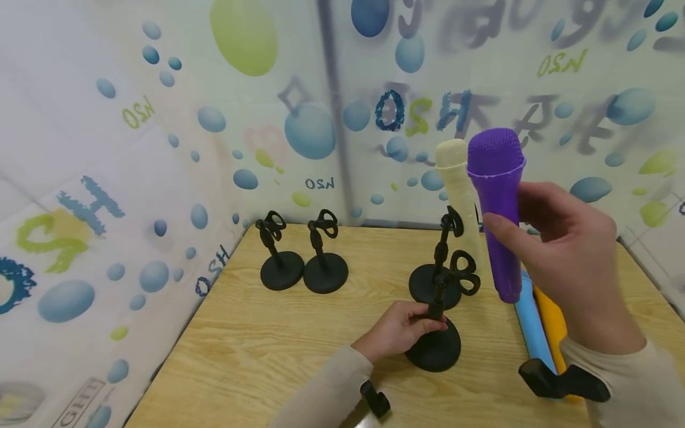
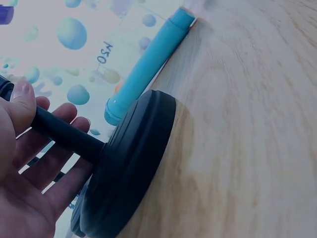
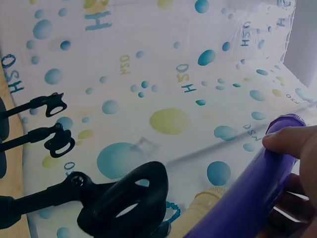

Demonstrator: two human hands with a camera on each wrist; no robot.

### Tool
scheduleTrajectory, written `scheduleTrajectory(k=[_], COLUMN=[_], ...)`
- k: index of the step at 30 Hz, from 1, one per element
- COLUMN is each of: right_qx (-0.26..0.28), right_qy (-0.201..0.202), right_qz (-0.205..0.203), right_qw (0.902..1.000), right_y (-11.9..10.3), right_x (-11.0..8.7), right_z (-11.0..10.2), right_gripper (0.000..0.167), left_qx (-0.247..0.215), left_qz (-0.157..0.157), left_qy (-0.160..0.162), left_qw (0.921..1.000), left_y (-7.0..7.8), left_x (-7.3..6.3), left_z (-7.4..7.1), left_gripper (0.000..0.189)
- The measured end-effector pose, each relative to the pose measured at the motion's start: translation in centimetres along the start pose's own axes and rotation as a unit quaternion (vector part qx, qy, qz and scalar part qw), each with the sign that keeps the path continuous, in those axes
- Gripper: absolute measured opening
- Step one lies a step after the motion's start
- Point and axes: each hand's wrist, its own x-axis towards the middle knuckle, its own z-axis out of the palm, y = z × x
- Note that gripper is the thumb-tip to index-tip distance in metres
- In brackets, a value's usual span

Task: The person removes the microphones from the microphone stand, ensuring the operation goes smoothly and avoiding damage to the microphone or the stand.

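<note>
My right hand [image 1: 575,255] grips a purple toy microphone [image 1: 497,214] in the air, its head upward, right of the nearest stand's clip. With thumb and fingers, my left hand [image 1: 401,330] holds the stem of a black microphone stand [image 1: 436,351] whose round base is at the table. In the left wrist view that stand's stem [image 2: 69,134] lies between thumb and fingers. Behind it, a cream microphone [image 1: 462,196] leans at another black stand [image 1: 428,282]; the purple one partly hides it. The right wrist view shows the near stand's clip [image 3: 124,203] beside the purple microphone [image 3: 247,188].
Two more black stands [image 1: 280,270] [image 1: 325,273] with bare clips are at the table's back left. A blue microphone [image 1: 535,327] and an orange one [image 1: 553,324] lie at the right, partly behind my right arm. Patterned sheets surround the wooden table [image 1: 241,351].
</note>
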Motion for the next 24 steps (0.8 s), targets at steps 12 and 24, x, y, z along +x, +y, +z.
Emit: scheduleTrajectory(k=[12, 24], right_qx=[-0.071, -0.162], right_qy=[-0.013, -0.044], right_qz=[0.064, 0.108], right_qw=[0.9953, 0.9799], right_y=[3.6, 7.5], right_x=[-1.4, -2.6], right_z=[-2.2, -4.7], right_gripper=[0.046, 0.055], left_qx=[0.026, 0.017], left_qz=[0.001, -0.012], left_qy=[0.018, 0.019], left_qw=[0.9995, 0.9996], left_y=[0.0, 0.0], left_x=[0.1, 0.2], left_z=[0.1, 0.1], left_gripper=[0.024, 0.024])
